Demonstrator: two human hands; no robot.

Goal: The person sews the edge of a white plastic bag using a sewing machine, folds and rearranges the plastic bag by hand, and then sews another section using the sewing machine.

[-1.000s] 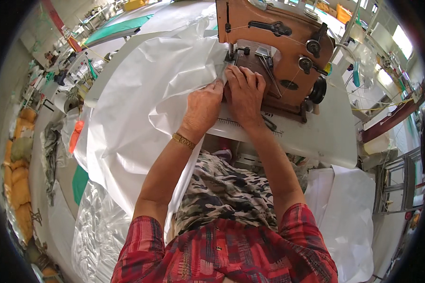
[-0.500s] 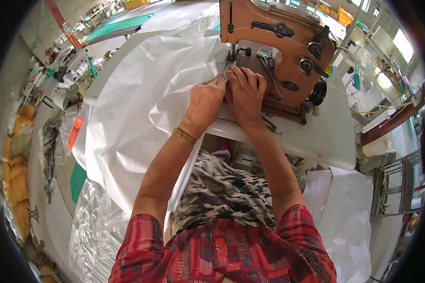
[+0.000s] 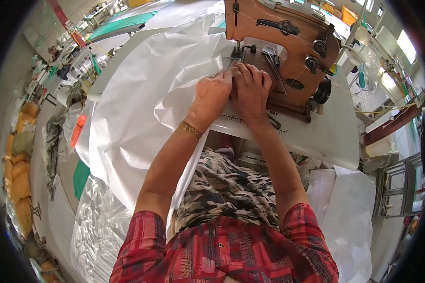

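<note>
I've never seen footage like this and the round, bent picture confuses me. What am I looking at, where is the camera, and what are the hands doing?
The camera sits on the person's head and looks down, so the forearms come in from the bottom; the wide lens bends straight edges. The brown industrial sewing machine stands on a white work table. A large sheet of white woven fabric lies across the table and hangs off its left side. The left hand and the right hand lie side by side, pressing the fabric flat right at the machine's needle area. The left wrist wears a gold bracelet. Neither hand grips a tool.
</note>
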